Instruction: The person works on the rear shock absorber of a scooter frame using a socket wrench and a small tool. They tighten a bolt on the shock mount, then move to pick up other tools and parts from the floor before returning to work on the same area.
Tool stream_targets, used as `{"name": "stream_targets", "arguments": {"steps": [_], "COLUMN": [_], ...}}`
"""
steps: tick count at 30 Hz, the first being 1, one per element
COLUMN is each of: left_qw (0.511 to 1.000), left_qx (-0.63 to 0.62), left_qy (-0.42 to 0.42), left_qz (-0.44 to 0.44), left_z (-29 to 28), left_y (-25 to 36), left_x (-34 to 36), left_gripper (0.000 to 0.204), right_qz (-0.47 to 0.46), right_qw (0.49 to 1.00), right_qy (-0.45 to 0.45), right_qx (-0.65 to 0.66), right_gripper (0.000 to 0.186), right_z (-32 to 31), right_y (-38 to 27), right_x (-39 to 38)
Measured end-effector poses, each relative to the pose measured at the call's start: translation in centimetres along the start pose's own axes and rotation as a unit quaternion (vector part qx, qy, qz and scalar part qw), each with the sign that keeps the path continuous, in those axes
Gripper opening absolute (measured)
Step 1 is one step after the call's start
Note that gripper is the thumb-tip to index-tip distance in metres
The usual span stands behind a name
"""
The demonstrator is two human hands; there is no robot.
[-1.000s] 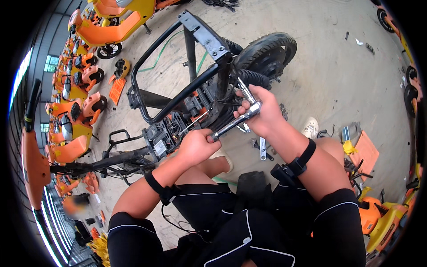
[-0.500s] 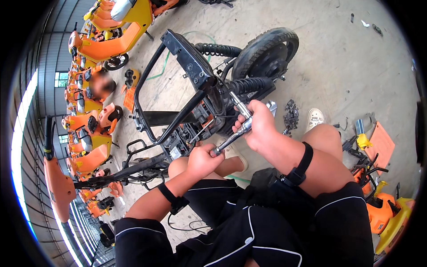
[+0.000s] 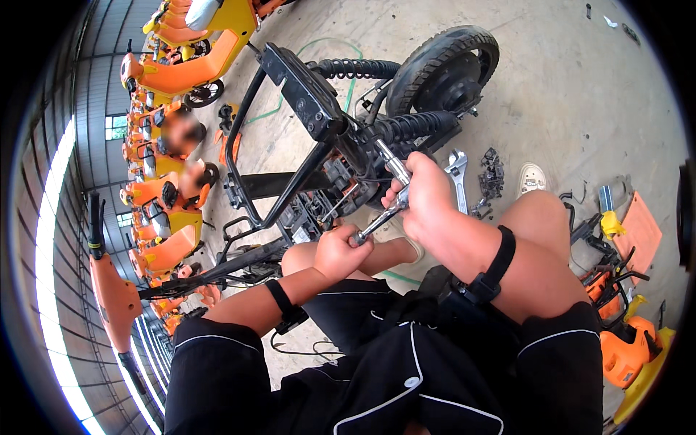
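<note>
A chrome socket wrench (image 3: 394,210) stretches between my two hands beside a stripped black scooter frame (image 3: 308,109). My right hand (image 3: 428,192) is closed around its head end, with the socket part (image 3: 392,161) pointing up toward the frame below the seat mount. The fingers of my left hand (image 3: 341,254) are wrapped round the handle's other end. Whether the socket sits on a bolt, I cannot tell. Just right of my right hand, an adjustable wrench (image 3: 458,177) lies on the floor, partly behind my forearm.
The frame's rear wheel (image 3: 444,72) and coil shock absorbers (image 3: 413,126) are beyond my hands. Small black parts (image 3: 491,174) lie on the concrete near my shoe (image 3: 532,178). Orange scooters (image 3: 181,72) line the left; an orange panel (image 3: 631,235) and other scooter parts are at right.
The view has shifted, moving the scene slightly rightward. More of the adjustable wrench shows beside my right hand. Both hands keep hold of the socket wrench.
</note>
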State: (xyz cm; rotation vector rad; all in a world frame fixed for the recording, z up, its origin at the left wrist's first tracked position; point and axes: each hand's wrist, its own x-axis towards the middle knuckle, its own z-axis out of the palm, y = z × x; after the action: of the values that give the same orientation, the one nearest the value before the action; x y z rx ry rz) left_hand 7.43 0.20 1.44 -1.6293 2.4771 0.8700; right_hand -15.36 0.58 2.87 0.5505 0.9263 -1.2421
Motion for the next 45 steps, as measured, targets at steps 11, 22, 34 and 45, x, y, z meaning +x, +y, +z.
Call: {"name": "stream_targets", "arguments": {"steps": [11,22,34,45], "left_qw": [1.0,0.972,0.992,0.989], "left_qx": [0.006,-0.065,-0.025,-0.014], "left_qy": [0.013,-0.222,-0.116,-0.138], "left_qz": [-0.001,-0.033,0.044,0.061], "left_z": [0.5,-2.9,-1.9,-1.5], "left_y": [-0.5,0.1,-0.3,0.0], "left_x": [0.0,1.7,0.9,1.6], "left_gripper": [0.024,0.025,0.023,0.016], "right_qz": [-0.001,0.027,0.027,0.011], "right_qw": [1.0,0.987,0.984,0.997], "right_qy": [-0.011,-0.132,-0.176,-0.061], "right_qx": [0.012,-0.086,0.025,0.034], "right_gripper": [0.026,0.033,0.041,0.029], "right_z": [-0.2,-1.4,-1.8,-1.3], "right_y": [0.2,-0.9,-0.8,-0.5], "right_x": [0.5,1.3,2.1,1.8]}}
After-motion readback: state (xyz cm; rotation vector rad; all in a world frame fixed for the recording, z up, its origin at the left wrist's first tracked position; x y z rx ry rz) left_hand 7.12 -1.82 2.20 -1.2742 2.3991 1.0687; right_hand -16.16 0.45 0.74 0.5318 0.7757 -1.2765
